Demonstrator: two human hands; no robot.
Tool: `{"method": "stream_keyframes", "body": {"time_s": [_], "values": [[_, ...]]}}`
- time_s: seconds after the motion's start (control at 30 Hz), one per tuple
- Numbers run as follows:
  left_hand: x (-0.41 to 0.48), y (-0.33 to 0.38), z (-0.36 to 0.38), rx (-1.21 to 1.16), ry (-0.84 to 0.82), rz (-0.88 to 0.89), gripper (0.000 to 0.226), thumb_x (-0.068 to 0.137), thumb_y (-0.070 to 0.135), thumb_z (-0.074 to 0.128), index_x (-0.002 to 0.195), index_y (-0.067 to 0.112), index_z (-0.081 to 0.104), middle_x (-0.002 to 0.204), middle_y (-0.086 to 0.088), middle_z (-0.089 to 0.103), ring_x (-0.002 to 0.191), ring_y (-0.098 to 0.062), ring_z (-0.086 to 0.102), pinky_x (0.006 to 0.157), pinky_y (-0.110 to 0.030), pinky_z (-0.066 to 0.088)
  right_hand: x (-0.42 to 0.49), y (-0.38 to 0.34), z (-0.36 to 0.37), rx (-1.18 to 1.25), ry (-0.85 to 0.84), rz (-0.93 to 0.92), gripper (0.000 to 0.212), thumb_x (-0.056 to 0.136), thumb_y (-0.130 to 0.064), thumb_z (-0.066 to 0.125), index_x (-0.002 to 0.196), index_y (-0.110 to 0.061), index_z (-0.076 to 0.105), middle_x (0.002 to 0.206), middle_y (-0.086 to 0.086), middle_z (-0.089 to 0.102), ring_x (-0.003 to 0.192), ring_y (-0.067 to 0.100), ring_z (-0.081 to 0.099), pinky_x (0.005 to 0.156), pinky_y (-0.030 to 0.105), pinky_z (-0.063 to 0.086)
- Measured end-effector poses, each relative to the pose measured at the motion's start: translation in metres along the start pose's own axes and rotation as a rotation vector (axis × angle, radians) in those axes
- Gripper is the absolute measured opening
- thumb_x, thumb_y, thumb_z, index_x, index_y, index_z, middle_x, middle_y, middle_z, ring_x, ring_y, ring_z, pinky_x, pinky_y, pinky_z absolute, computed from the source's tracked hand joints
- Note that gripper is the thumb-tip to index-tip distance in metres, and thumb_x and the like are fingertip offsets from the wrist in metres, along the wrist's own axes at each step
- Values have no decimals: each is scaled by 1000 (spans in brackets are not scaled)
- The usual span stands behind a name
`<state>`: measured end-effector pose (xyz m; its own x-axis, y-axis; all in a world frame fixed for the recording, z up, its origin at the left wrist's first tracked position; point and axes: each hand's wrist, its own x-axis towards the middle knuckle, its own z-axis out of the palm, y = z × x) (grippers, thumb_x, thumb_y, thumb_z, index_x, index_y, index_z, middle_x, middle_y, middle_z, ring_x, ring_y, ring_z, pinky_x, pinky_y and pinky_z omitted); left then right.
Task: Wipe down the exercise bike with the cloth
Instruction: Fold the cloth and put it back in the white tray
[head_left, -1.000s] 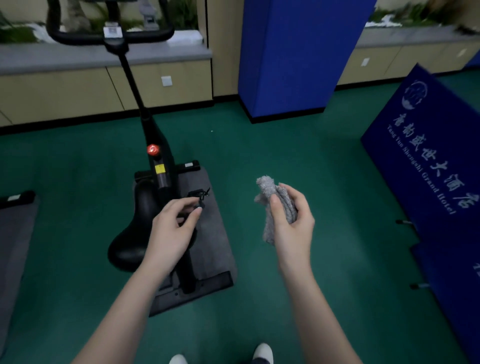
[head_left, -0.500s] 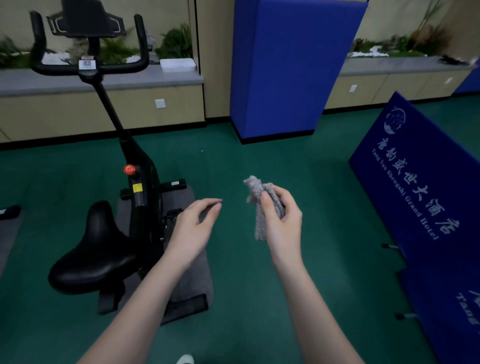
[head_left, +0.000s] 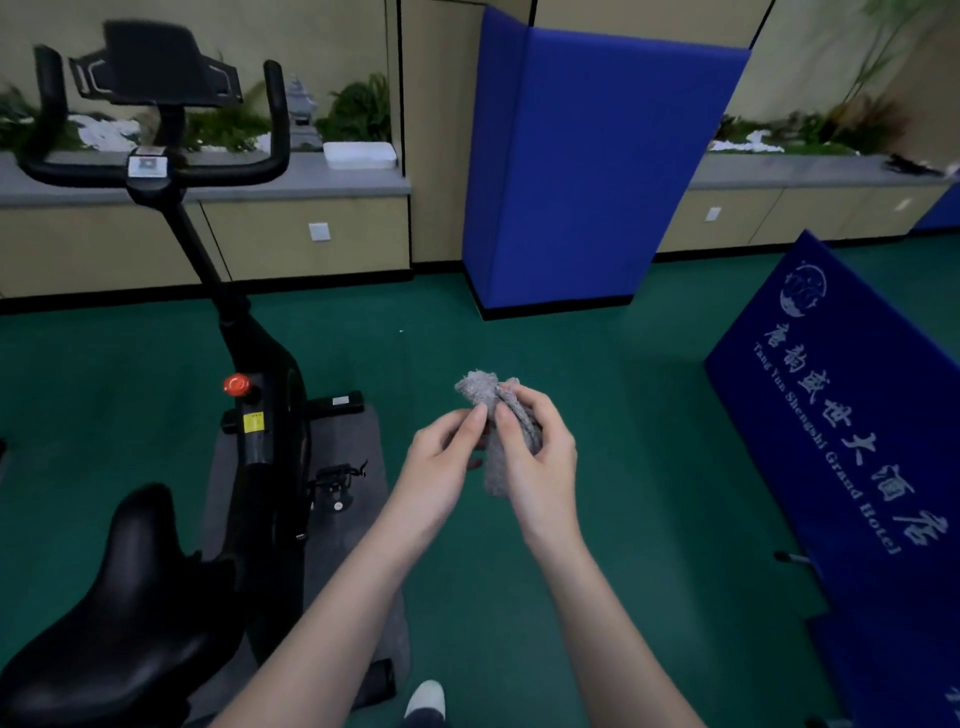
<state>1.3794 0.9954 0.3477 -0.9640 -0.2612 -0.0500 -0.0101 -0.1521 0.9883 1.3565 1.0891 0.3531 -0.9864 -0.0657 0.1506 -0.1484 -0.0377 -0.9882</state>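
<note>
Two hands, one cloth, and a bike not yet wiped.

From my remote seat: on the green floor (head_left: 649, 415) the black exercise bike (head_left: 262, 426) stands at left on its grey mat (head_left: 358, 441), the saddle (head_left: 130, 597) nearest me. Well apart from the frame, my left hand (head_left: 441, 467) and right hand (head_left: 543, 467) meet in the air around the bunched grey cloth (head_left: 485, 392). The right fingers (head_left: 540, 413) curl round it and the left fingers (head_left: 470, 423) pinch its upper part. I judge this the readying step. Next, the cloth needs flattening into a pad and carrying left onto saddle or frame.
</note>
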Motion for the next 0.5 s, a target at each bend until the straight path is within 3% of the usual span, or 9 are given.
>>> {"method": "stream_keyframes", "body": {"time_s": [0.1,0.2,0.33,0.5], "values": [[41,10,-5,-33,37,7,22,97,22,52,92,11,70,83,1,73,79,-8,67,67,-16,50,37,4,18,-12,-13,26,19,95,-9,55,110,-15,65,113,-5,68,110,7,61,100,32,47],[75,15,-8,-35,76,5,19,94,25,57,86,11,69,75,6,72,71,-2,66,61,-13,47,66,8,31,-34,-41,25,20,97,-11,51,109,-15,67,106,-3,70,104,12,64,97,36,49],[115,14,-10,-39,161,-44,19,94,22,57,92,8,70,86,-9,73,79,-14,66,73,-30,50,101,13,40,-25,-94,23,24,98,-9,48,103,-21,69,99,-5,72,98,11,66,90,31,51],[162,7,-11,-109,215,-104,20,96,18,53,95,6,69,95,-12,73,88,-19,68,84,-35,50,152,21,38,17,-127,15,24,98,-6,50,106,-20,68,102,-5,72,99,10,66,88,25,51]]}}
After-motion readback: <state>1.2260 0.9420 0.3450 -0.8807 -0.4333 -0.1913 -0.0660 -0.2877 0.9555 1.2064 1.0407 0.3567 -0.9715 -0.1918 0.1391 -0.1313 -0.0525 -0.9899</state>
